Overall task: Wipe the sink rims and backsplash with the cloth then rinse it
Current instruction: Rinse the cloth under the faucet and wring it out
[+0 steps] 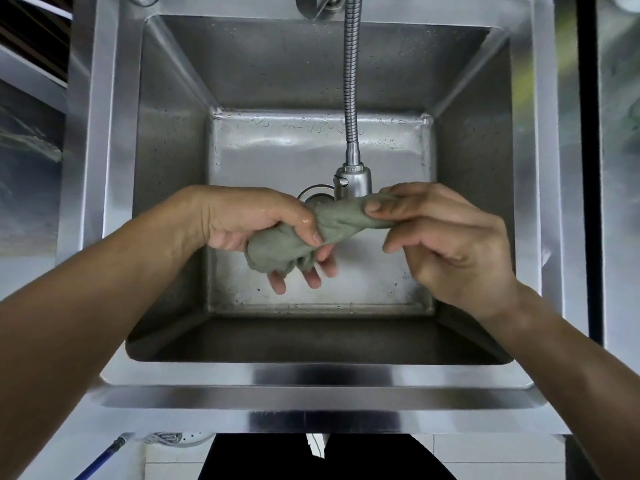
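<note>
A grey-green cloth [329,223] is stretched and twisted between both hands over the middle of the steel sink basin [311,161]. My left hand [263,226] grips the bunched lower end, thumb over the top and fingers curled beneath. My right hand [443,237] pinches the other end between thumb and forefinger, just below the faucet head [353,183]. No water stream shows from the faucet. The drain [313,194] is partly hidden behind the cloth.
A flexible metal faucet hose [351,81] hangs from the back rim [242,5] down into the basin. The front rim [311,379] lies close to my body. Steel surfaces flank the sink left [100,133] and right [540,133]. A blue hose [100,459] lies on the floor.
</note>
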Demonstrator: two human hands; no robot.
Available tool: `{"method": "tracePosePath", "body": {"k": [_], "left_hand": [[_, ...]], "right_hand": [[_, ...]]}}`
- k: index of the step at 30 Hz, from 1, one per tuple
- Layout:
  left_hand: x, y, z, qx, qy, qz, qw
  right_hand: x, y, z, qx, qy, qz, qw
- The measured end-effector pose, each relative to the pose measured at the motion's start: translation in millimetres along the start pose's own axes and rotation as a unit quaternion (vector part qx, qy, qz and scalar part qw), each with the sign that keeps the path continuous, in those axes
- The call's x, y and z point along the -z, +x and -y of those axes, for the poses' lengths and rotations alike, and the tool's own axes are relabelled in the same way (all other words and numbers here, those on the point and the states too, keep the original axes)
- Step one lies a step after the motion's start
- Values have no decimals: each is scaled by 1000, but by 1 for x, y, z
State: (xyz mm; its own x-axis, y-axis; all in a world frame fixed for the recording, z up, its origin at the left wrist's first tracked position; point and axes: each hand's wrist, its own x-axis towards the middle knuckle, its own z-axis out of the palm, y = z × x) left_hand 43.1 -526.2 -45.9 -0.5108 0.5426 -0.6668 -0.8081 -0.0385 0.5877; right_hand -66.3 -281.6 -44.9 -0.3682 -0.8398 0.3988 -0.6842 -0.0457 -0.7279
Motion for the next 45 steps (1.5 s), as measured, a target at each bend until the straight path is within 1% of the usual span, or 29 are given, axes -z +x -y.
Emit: {"method": "tracePosePath", "body": {"k": [1, 2, 4, 5, 6, 7, 9, 10, 11, 12, 15, 17, 19, 20, 22, 24, 25, 26, 27, 28, 30, 32, 35, 37, 38, 39, 41, 43, 45], "left_hand": [[0, -1, -2, 14, 0, -11, 1000], [-1, -2, -3, 25, 18, -37, 999], [-5, -1, -3, -3, 150, -127, 981], [-7, 0, -2, -41, 255, -178, 950], [-11, 0, -1, -85, 357, -224, 903], [-14, 1, 2, -129, 450, -260, 844], [-21, 1, 4, -226, 587, -300, 717], [-22, 2, 5, -273, 621, -306, 668], [-24, 3, 5, -311, 636, -313, 633], [-24, 4, 3, -340, 636, -323, 613], [-25, 7, -5, -373, 624, -349, 592], [-22, 4, -7, -339, 625, -359, 605], [-19, 0, -9, -247, 613, -373, 652], [-17, -1, -8, -190, 591, -366, 693], [-16, 1, -5, -94, 478, -318, 814], [-18, 4, -1, -62, 240, -270, 930], [-21, 6, 1, -71, 99, -253, 960], [-26, 8, 3, -89, -31, -243, 965], [-32, 11, 5, -105, -142, -239, 955], [-39, 14, 5, -111, -237, -240, 935], [-55, 20, 5, -98, -366, -241, 894], [-68, 21, 5, -72, -405, -228, 882], [-71, 23, 10, -79, -389, -229, 889], [-70, 27, 11, -115, -371, -244, 889], [-68, 30, 12, -143, -359, -250, 888], [-66, 33, 14, -175, -348, -260, 884], [-64, 37, 14, -233, -336, -275, 870], [-71, 40, 16, -261, -336, -267, 865], [-79, 43, 21, -264, -317, -258, 874]], "right_hand": [[1, -1, 1, 12, -6, 27, 1000], [3, -2, 4, -12, 10, 54, 998], [7, 0, 6, -156, 146, 78, 974], [11, 3, 5, -237, 249, 70, 937], [15, 6, 1, -298, 326, 53, 895], [19, 10, -8, -335, 354, 46, 872], [26, 15, -25, -365, 326, 93, 867], [27, 18, -32, -370, 330, 135, 858], [26, 21, -37, -378, 353, 179, 837], [24, 23, -40, -389, 380, 222, 810], [16, 29, -39, -414, 387, 331, 754], [12, 33, -33, -400, 357, 382, 753], [11, 39, -23, -418, 318, 389, 757], [10, 42, -17, -430, 272, 384, 770], [9, 46, -7, -397, 96, 402, 819], [4, 45, 3, -325, -56, 395, 858], [-1, 43, 9, -315, -69, 366, 873], [-6, 43, 16, -322, -52, 327, 887], [-13, 39, 20, -328, -34, 287, 899], [-21, 35, 24, -313, -39, 251, 915], [-36, 26, 26, -243, -121, 194, 943], [-43, 19, 23, -213, -192, 164, 944], [-43, 8, 12, -161, -223, 168, 947], [-40, 10, 15, -210, -152, 181, 949], [-38, 14, 20, -267, -59, 172, 946], [-38, 18, 28, -333, 68, 158, 927], [-44, 22, 39, -432, 273, 122, 851], [-54, 19, 41, -491, 321, 100, 803], [-58, 21, 42, -511, 320, 92, 792]]}}
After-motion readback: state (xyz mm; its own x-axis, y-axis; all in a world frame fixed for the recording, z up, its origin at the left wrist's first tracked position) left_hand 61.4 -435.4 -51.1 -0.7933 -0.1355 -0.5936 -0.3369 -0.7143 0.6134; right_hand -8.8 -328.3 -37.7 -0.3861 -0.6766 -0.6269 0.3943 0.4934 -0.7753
